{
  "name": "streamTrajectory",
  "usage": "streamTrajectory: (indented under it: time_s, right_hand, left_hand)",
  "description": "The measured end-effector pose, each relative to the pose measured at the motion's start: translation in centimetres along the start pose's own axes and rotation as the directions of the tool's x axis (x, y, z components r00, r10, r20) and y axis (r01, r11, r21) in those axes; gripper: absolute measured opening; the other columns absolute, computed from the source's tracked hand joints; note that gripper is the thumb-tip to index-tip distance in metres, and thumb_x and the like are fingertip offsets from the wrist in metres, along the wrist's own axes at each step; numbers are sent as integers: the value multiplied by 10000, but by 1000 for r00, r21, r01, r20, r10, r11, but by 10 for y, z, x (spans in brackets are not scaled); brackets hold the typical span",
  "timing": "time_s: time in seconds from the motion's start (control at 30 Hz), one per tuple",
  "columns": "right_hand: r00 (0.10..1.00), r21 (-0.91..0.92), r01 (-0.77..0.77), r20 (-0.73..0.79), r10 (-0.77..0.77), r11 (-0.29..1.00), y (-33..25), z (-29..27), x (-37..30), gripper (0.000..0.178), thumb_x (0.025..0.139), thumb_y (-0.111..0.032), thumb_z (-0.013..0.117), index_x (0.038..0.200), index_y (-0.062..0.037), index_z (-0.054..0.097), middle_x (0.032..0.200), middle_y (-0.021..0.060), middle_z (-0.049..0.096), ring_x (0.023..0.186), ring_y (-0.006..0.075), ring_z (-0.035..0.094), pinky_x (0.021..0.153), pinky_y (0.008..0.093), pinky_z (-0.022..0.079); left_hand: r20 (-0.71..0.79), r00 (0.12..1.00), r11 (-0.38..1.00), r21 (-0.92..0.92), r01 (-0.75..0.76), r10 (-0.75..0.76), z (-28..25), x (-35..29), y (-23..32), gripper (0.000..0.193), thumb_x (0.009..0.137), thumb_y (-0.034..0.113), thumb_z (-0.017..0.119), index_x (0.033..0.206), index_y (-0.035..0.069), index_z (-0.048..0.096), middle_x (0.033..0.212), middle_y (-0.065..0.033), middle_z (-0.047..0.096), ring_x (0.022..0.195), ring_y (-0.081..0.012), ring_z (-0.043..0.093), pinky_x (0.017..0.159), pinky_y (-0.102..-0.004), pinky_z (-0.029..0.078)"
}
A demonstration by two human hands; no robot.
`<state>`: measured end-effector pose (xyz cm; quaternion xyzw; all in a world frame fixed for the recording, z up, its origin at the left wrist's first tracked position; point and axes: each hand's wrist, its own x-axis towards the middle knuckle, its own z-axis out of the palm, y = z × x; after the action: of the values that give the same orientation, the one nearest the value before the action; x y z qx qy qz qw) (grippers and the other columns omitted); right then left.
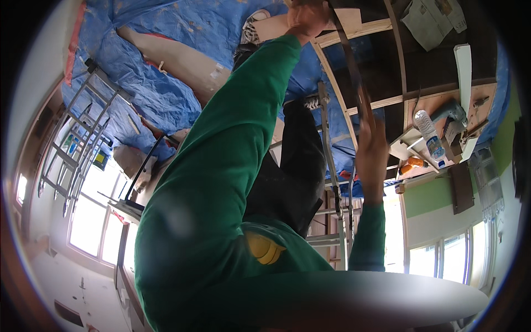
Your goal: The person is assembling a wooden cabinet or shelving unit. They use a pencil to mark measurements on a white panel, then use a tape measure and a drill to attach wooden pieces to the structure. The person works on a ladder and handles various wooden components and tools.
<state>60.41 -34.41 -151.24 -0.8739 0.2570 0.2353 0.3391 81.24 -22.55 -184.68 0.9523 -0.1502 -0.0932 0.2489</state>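
My left arm, in a green sleeve, reaches far forward. My left hand (307, 21) presses down on and grips a flat pale wooden board (271, 27) lying by the corner of a timber frame (334, 83). My right hand (371, 156) is closed around the near end of a long, narrow, dark handsaw (350, 58), blurred by motion. The saw's blade runs away from me and crosses the board just right of my left hand. My right fingers are partly smeared, and the saw's handle is mostly hidden in them.
Blue tarpaulin (149, 83) spreads across the far left. A metal ladder (69, 160) stands at the left; stepladder rails (326, 127) stand beside my legs. On a panel at the right lie a plastic bottle (428, 130), a drill (452, 112) and offcuts. A folded newspaper (434, 25) lies beyond.
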Motion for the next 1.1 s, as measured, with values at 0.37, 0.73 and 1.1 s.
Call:
streamTrajectory:
  time_s: [0.37,0.73,1.1]
  right_hand:
    - [992,274,-70,-79,95,959,-74,23,31,221,1107,-230,546,1186,-28,590,754,196,671,669,380,731,549,419,539]
    - [945,179,-320,122,302,930,-84,-14,-23,402,1111,-361,492,1367,-55,549,1041,263,725,950,455,754,672,483,602]
    - [994,109,20,-108,-8,994,-79,114,205,407,1069,-412,544,1187,-25,499,917,374,695,891,571,677,722,637,576]
  left_hand:
    - [-325,863,916,29,-399,386,-16,107,-76,424,956,310,644,1255,14,690,1291,-208,696,1275,-382,595,1165,-553,390]
    - [-281,943,983,89,-161,180,-25,82,-73,352,982,329,604,1059,29,772,1035,-168,783,892,-361,744,1063,-495,501]
    - [99,977,981,37,-192,188,-61,72,-54,402,918,445,660,1028,73,764,1033,-191,765,963,-383,728,1110,-597,427]
